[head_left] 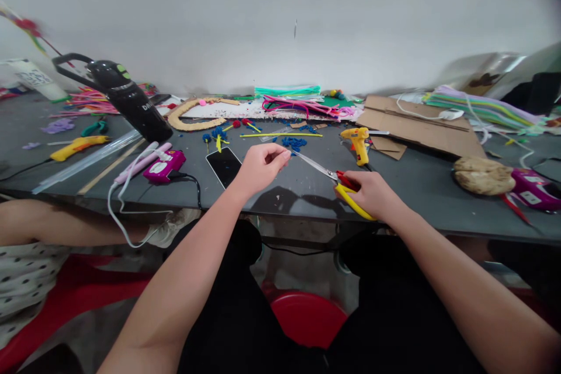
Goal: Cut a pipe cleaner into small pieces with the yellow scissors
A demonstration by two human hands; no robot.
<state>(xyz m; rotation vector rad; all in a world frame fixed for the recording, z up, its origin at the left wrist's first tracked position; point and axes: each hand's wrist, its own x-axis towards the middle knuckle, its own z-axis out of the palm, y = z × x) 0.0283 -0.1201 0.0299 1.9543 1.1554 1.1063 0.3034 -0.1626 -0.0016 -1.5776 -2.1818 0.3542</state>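
My right hand (pixel 370 191) grips a pair of scissors (pixel 353 201) with yellow and red handles. Their blades point left, the tips close to the fingers of my left hand (pixel 265 162). That hand is closed in a pinch above the table edge, and whatever sits between its fingertips is too small to make out. Just behind the blades lies a pile of blue fuzzy pieces (pixel 293 144). A yellow pipe cleaner (pixel 284 135) stretches across the table behind them. Beside my left wrist is a phone (pixel 224 166), with blue and yellow pipe-cleaner pieces (pixel 220 139) near its top.
A yellow glue gun (pixel 361 145) stands right of centre, before cardboard (pixel 421 123). On the left are a black bottle (pixel 127 99), a purple device (pixel 165 167) with cables and another glue gun (pixel 79 147). Pipe-cleaner bundles (pixel 302 106) line the back. A person's arm (pixel 65 222) shows at left.
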